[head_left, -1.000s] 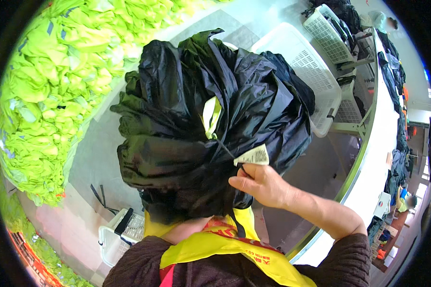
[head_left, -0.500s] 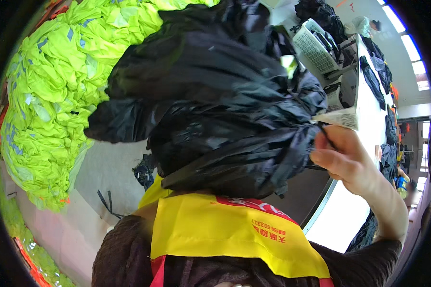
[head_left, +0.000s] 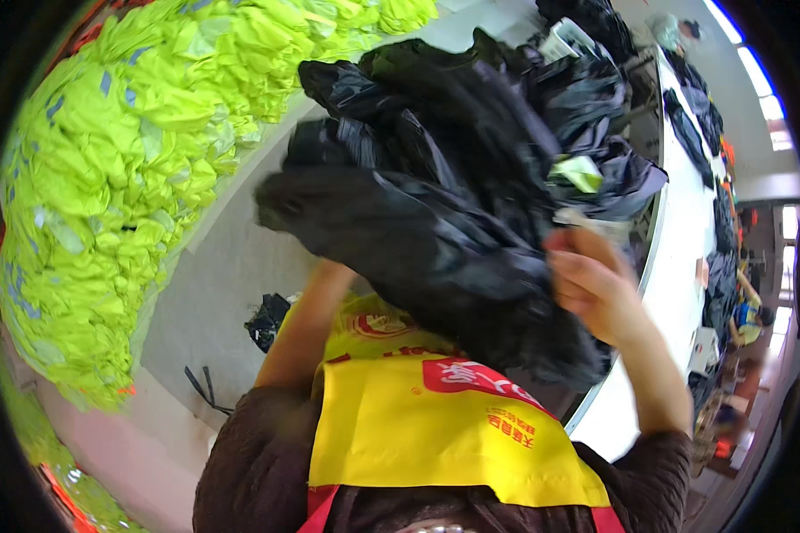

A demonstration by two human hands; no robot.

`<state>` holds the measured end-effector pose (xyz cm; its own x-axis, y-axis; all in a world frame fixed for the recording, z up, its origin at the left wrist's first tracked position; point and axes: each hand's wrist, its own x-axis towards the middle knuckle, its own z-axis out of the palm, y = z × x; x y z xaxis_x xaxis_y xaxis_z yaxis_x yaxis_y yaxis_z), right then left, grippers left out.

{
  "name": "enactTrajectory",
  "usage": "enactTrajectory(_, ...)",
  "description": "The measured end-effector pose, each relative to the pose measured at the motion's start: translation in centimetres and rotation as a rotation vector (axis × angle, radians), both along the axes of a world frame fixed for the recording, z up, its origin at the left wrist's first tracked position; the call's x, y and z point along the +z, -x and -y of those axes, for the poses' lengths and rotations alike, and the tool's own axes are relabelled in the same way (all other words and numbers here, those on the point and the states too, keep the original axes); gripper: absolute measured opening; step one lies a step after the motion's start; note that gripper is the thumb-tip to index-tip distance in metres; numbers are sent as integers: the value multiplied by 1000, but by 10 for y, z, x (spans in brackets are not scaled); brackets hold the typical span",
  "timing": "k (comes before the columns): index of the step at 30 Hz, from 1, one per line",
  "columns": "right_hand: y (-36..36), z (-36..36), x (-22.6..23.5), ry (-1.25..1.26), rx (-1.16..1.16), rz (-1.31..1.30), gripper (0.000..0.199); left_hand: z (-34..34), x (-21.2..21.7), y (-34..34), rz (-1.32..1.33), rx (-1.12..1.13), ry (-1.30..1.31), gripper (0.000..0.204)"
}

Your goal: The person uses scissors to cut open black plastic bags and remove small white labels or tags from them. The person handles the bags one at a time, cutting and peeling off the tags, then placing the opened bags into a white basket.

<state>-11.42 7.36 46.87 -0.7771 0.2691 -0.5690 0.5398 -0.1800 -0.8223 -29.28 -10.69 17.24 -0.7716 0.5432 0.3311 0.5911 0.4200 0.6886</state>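
Observation:
A bundled black garment [head_left: 453, 231] of thin, shiny fabric is held up in front of me. My right hand [head_left: 591, 280] grips its right side, fingers closed on the cloth beside a pale label [head_left: 591, 222]. My left forearm [head_left: 324, 293] reaches up beneath the garment's left part. The cloth covers that hand, so its fingers are hidden. A small yellow-green patch [head_left: 580, 173] shows among the dark folds above my right hand.
A large heap of neon-yellow garments [head_left: 107, 222] with grey strips fills the left side. At the right runs a long white table [head_left: 676, 240] with black garments along it. A white basket [head_left: 567, 40] stands at the back. A black bundle [head_left: 268, 320] lies on the floor.
The black garment has spread and shifted, its left end now lower and nearer my left arm. My right hand has moved slightly left, and my left forearm has come into view beneath the cloth.

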Motion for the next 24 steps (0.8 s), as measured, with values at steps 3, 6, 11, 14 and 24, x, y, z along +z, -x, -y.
enactTrajectory(3,4,-28,-154,232,-290,2,22,25,-33,32,-102,196,259,44)
enactTrajectory(6,3,-34,-351,207,-470,134,18,22,-42,16,345,148,528,36)
enactTrajectory(11,-15,17,-452,190,-431,150,19,-49,-46,-59,613,-81,126,24)
enactTrajectory(14,-38,4,-436,301,-494,-41,18,-126,-66,-75,699,-290,302,26)
enactTrajectory(24,-101,-54,-436,180,-94,-165,37,-236,-200,-122,1608,-104,317,34)
